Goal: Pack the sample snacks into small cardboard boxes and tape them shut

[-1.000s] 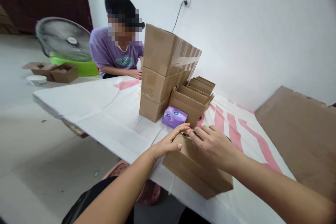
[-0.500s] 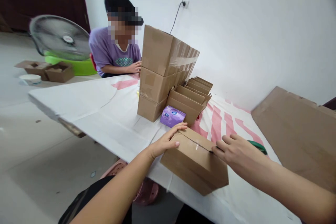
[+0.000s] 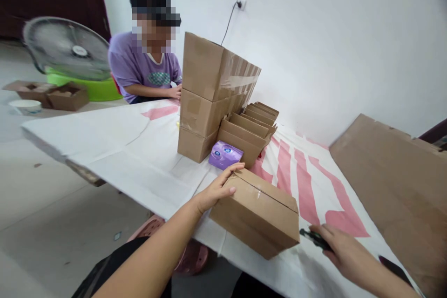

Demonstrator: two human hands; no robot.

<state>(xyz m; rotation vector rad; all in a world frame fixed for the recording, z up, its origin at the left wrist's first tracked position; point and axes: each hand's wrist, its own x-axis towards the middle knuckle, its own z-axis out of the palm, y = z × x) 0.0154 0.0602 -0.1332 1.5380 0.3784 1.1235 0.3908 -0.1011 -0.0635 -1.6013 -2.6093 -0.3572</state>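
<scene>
A closed cardboard box with clear tape along its top seam lies at the near edge of the table. My left hand rests on the box's far left corner, fingers curled over the edge. My right hand is low at the box's near right end, gripping a dark green tape dispenser whose tip sits at the box's corner. A small purple packet lies just beyond the box.
A tall stack of taped cardboard boxes and a row of open boxes stand mid-table. Another person in a purple shirt sits at the far end. A flat cardboard sheet lies right. A fan stands on the floor left.
My right hand has run from the box's far end along the top seam to its near right end and down past the corner. My left hand has stayed put.
</scene>
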